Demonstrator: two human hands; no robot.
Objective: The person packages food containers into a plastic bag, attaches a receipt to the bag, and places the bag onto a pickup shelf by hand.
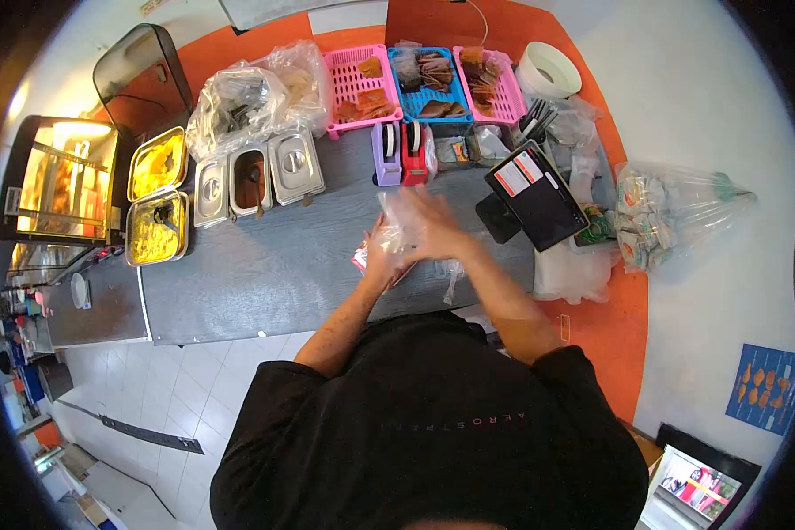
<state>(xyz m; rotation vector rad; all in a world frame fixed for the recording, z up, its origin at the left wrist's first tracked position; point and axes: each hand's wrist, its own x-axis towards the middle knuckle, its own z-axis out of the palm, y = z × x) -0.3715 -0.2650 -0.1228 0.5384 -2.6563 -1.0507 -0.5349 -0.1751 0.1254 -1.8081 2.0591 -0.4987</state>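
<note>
- Both hands are up over the grey counter point(265, 296), working at one clear plastic bag point(397, 221), which sits right between the fingers.
- The left hand point(382, 252) has its fingers closed on the bag at its left side, as far as I can make out from here.
- The right hand point(435, 228) is over the bag's right side, its fingers smeared by blur; I can't tell whether they're apart or pinching the plastic.
- Just beside the left fingers, low down, a pink-and-white item point(359, 257) peeks out, mostly hidden by that hand.
- Just beyond the fingertips stand a purple tape dispenser point(386, 154) and, right next to it, a red tape dispenser point(413, 153).
- Farther out past those lie two pink baskets and, between them, a blue basket point(431, 84), all holding flat brownish pieces.
- Off to the right of the right fingers, a black tablet point(539, 196) leans on its stand, white-and-orange stickers on it.
- Well left of the left fingers there's a row of three metal containers, the outer two lidded, the middle one point(250, 179) uncovered with dark sauce and a utensil in it.
- Nearer the body than the right fingers, beside that wrist, a crumpled scrap of clear plastic point(453, 279) hangs about the counter's edge.
</note>
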